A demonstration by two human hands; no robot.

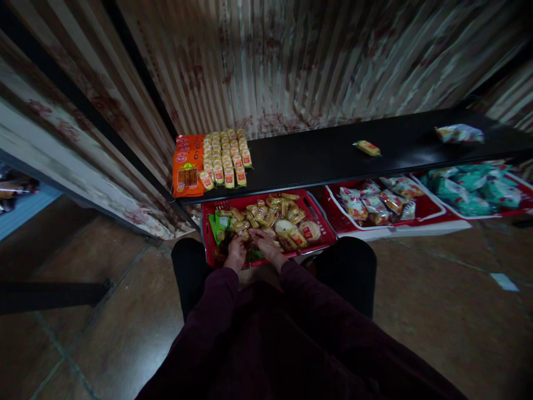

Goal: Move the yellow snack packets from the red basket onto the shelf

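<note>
My left hand (236, 253) is down at the front left of a red plastic basket (330, 238), fingers curled in among small wrapped snacks; whatever they hold is hidden. Just beside it, my right hand (268, 245) reaches over the same heap with fingers stretched out, touching or just above the packets. Yellow wrapped snack cakes (270, 211) fill most of the basket. Toward its right side lie round pale packets (310, 230). A green packet (219, 225) rests at the left wall, close to my left hand.
On the black shelf (303, 158) above stand rows of yellow snack packs (225, 155) beside orange bags (187, 166). Farther right lie a single yellow pack (367, 148) and a pale bag (460, 133). Other baskets hold red-white bags (377, 203) and teal bags (474, 189).
</note>
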